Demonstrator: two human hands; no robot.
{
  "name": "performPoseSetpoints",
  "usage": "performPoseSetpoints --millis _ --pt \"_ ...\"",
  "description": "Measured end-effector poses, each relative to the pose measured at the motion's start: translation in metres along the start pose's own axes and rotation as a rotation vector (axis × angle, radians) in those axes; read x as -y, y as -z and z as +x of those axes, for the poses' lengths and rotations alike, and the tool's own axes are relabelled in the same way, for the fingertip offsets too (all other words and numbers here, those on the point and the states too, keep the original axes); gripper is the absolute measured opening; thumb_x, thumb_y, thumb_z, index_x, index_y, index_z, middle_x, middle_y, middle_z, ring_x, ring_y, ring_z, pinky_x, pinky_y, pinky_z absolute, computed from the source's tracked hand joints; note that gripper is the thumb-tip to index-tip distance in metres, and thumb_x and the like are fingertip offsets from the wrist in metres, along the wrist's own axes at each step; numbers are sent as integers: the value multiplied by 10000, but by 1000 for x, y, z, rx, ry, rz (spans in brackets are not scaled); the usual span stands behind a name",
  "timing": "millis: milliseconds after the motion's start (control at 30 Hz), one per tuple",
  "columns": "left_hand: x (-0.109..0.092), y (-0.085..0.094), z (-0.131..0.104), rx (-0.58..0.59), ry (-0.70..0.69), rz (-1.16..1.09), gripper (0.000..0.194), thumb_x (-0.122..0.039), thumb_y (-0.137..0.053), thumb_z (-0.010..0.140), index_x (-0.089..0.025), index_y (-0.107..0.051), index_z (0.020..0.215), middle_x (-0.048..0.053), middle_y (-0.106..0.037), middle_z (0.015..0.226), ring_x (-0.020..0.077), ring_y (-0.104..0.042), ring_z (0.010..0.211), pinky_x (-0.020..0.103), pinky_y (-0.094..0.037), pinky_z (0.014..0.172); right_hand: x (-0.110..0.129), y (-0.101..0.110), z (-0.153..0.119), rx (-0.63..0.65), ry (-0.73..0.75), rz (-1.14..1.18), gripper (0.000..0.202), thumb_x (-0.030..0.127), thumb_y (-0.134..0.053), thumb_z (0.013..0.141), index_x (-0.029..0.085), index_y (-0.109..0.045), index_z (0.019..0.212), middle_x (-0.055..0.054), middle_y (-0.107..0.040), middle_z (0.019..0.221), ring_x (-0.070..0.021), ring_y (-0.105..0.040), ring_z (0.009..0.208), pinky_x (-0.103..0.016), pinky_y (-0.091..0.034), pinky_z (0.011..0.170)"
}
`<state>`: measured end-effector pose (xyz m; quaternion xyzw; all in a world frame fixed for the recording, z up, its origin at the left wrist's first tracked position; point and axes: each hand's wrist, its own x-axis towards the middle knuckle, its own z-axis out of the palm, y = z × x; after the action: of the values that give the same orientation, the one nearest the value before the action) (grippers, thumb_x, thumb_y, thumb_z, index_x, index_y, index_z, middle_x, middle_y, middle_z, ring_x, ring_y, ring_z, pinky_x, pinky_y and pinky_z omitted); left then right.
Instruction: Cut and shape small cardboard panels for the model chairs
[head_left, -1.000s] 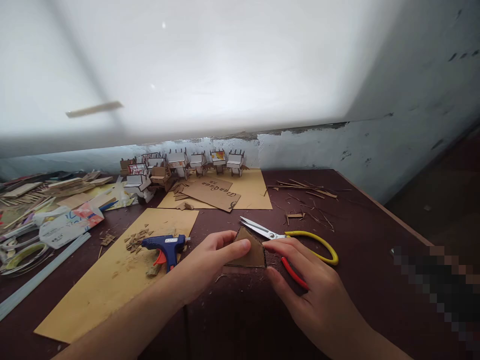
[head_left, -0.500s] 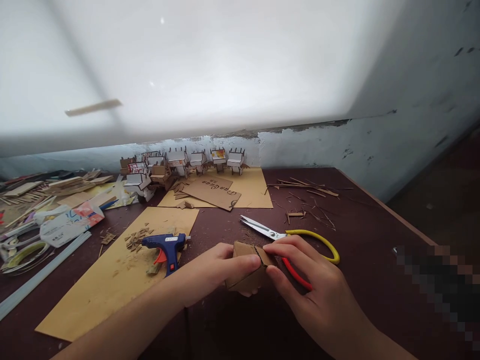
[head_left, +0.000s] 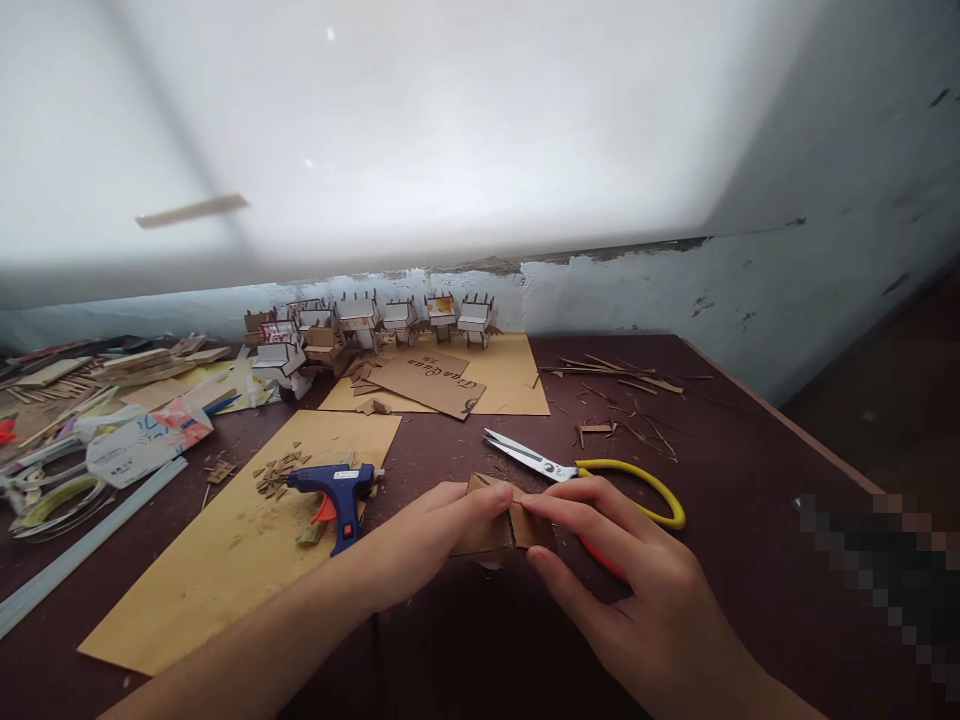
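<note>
Between my hands is a small folded cardboard piece (head_left: pixel 486 535), brown with a dark seam across it. My left hand (head_left: pixel 429 548) grips it from the left, thumb on top and the other fingers mostly hidden beneath. From the right, my right hand (head_left: pixel 630 570) pinches its edge between thumb and fingers. Just beyond lie scissors (head_left: pixel 551 468) with one yellow and one red handle, the red one partly covered by my right hand. A blue glue gun (head_left: pixel 343 500) with an orange trigger lies left of my hands on a yellow sheet (head_left: pixel 202 570).
Several small cardboard models (head_left: pixel 401 315) stand along the wall at the back. A lettered cardboard sheet (head_left: pixel 431 380) lies before them. Thin strips (head_left: pixel 622 372) are scattered at back right. Tape rolls (head_left: pixel 56 505), a long pale strip (head_left: pixel 97 545) and wood scraps crowd the left.
The cardboard piece has been tilted in my hands, so its seam now faces more toward me. My left thumb has shifted up toward its far edge. The tools stay where they were.
</note>
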<state>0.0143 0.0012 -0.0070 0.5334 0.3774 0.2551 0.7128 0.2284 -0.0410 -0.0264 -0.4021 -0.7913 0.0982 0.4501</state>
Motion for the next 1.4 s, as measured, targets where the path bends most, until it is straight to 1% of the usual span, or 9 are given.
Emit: performPoseSetpoints --millis 133,467,567,700,1000,1133,1233,1300,1400 --pt "-2 0 -1 -9 -6 69 511 -629 -533 985 -153 -719 982 32 -659 880 197 -618 890 319 -477 856 -1 -1 0 2 -7 1 296 205 -635 998 273 -660 1286 -34 -645 1145 -171 -665 1047 -262 -561 895" --pt "0 6 -1 -25 -18 185 441 -568 -739 884 -189 -732 1111 15 -678 974 175 -588 898 279 -461 801 0 0 0 -3 -15 -8 254 209 -640 997 269 -654 1243 -20 -654 1149 -150 -665 1054 -236 -547 911" --pt "-4 5 -2 -19 -55 192 406 -574 -688 922 -199 -746 1065 2 -675 949 171 -578 898 272 -450 802 -1 0 1 7 -16 0 262 208 -643 994 276 -650 1247 -16 -658 1150 -150 -666 1052 -237 -549 907" --pt "-8 2 -3 -57 -68 192 478 -635 -582 963 -186 -746 976 14 -663 935 187 -570 924 281 -447 810 -1 1 2 30 -21 10 272 201 -634 995 277 -643 1256 -20 -659 1168 -159 -664 1066 -252 -551 911" --pt "-6 6 -2 14 -22 204 369 -510 -726 899 -159 -706 1013 10 -629 898 166 -554 858 291 -429 782 0 4 4 63 -64 14 230 224 -612 997 302 -618 1213 4 -663 1149 -157 -656 1081 -259 -542 906" --pt "-11 7 -6 34 -24 178 391 -460 -770 879 -203 -701 1164 18 -666 1028 189 -583 975 299 -456 850 0 5 5 74 -79 21 228 226 -605 1005 312 -608 1216 8 -666 1171 -161 -656 1097 -269 -535 919" --pt "-12 6 -8 34 -38 168 602 -416 -836 835 -300 -596 1375 9 -663 1214 201 -588 1117 309 -471 951 -1 6 5 77 -102 39 178 242 -592 1016 312 -616 1178 7 -678 1135 -166 -669 1049 -280 -543 876" --pt "-11 4 -7 39 -41 152 630 -428 -842 828 -303 -576 1385 16 -661 1196 190 -610 1066 308 -505 912 -1 5 6 83 -111 59 153 252 -590 1020 307 -623 1159 2 -684 1107 -171 -676 1016 -286 -549 849" --pt "-8 2 -5 37 -30 114 505 -499 -812 836 -207 -656 1218 46 -649 1067 181 -627 915 284 -559 737 -1 6 6 90 -118 81 164 246 -599 1019 303 -634 1169 -4 -690 1093 -177 -679 1002 -292 -552 841"
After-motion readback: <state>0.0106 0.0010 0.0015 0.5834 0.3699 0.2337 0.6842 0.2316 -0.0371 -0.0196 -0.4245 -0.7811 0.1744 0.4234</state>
